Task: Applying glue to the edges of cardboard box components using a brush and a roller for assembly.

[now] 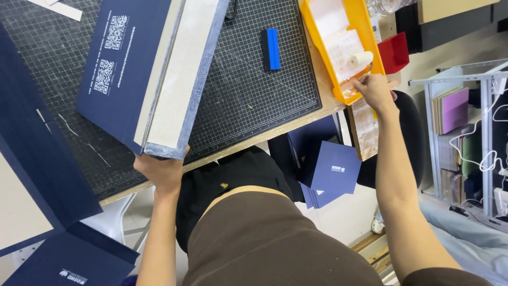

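The roller (pixel 361 59) is being gripped by its handle in the right hand (pixel 374 91), lying in the yellow tray (pixel 353 16) up and left of that hand, while the navy box (pixel 153 69) is being clasped at its near corner by the left hand (pixel 161 170).

I sit at a wooden workbench (pixel 275 135) topped by a dark gridded cutting mat (pixel 248 79). To my right a metal shelf rack (pixel 465 127) holds coloured boards, white cables (pixel 489 153) trailing across it. Pale floor (pixel 344 214) shows below, evenly lit.
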